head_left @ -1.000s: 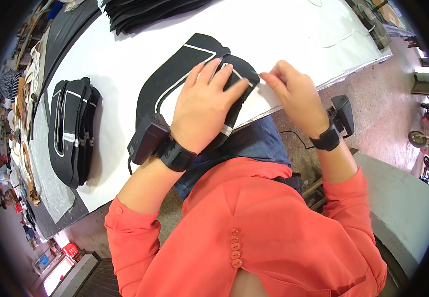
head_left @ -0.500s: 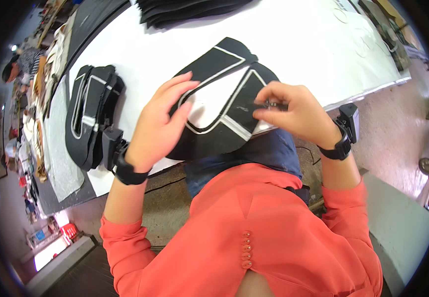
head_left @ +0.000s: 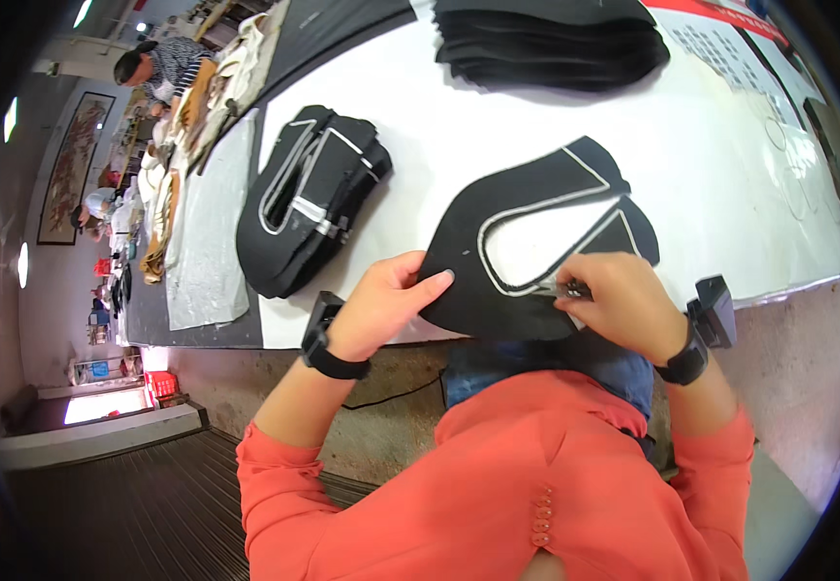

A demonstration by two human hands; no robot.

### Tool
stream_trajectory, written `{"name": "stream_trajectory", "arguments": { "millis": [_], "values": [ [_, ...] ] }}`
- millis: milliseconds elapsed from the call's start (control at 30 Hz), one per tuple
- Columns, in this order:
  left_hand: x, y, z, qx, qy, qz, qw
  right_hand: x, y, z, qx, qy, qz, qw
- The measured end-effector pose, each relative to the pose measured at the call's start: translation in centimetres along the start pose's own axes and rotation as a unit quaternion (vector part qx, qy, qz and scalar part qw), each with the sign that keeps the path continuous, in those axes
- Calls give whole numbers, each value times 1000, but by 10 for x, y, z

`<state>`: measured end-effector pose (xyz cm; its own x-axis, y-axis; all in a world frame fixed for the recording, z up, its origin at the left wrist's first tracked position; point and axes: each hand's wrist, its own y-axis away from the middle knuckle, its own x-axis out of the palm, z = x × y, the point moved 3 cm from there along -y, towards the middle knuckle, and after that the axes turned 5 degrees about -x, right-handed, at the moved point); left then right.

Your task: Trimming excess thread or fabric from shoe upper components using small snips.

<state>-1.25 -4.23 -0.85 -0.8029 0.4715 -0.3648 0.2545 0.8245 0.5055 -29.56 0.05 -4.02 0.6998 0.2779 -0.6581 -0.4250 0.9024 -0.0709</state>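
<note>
A black U-shaped fabric piece (head_left: pixel 468 223), shaped like a flat shoe upper, lies at the table's near edge. White strips run along its inner opening and across one arm. My left hand (head_left: pixel 393 298) pinches its left edge, thumb on top and fingers underneath. Over the lower right of the piece, my right hand (head_left: pixel 623 298) is closed around a small dark tool (head_left: pixel 578 289), its tip by the inner edge; my fingers hide most of it, so its kind is unclear.
The white-topped table (head_left: pixel 401 218) carries a pile of similar black pieces (head_left: pixel 313 198) on the left and a thick black stack (head_left: pixel 551 44) at the back. Translucent sheeting (head_left: pixel 209 228) covers its left end. Another person (head_left: pixel 163 73) works at the far left.
My left hand has gone from hovering over the opening to gripping the left edge. My right hand has moved from the right arm toward the opening's curve. The view has shifted left.
</note>
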Motion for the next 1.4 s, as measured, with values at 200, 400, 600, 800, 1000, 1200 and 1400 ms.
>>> {"name": "stream_trajectory", "arguments": {
  "millis": [200,400,600,800,1000,1200,1400],
  "values": [
    [-63,9,-39,210,2,-257,943,2,5,0,4,-144,-124,982],
    [-180,46,-12,259,156,-349,887,-8,16,-20,66,-145,-167,973],
    [-226,63,70,94,-280,-568,768,-18,19,-28,85,-190,-187,960],
    [-190,52,19,156,-247,-526,799,-18,24,-37,90,-160,-188,965],
    [-131,16,-59,254,-299,-465,794,-10,27,-44,81,-175,-255,948],
    [-55,-29,-136,371,-464,-427,682,-10,27,-42,50,-164,-267,948],
    [13,-104,-196,511,-446,-404,613,-13,31,-40,39,-160,-255,953]
  ]
}}
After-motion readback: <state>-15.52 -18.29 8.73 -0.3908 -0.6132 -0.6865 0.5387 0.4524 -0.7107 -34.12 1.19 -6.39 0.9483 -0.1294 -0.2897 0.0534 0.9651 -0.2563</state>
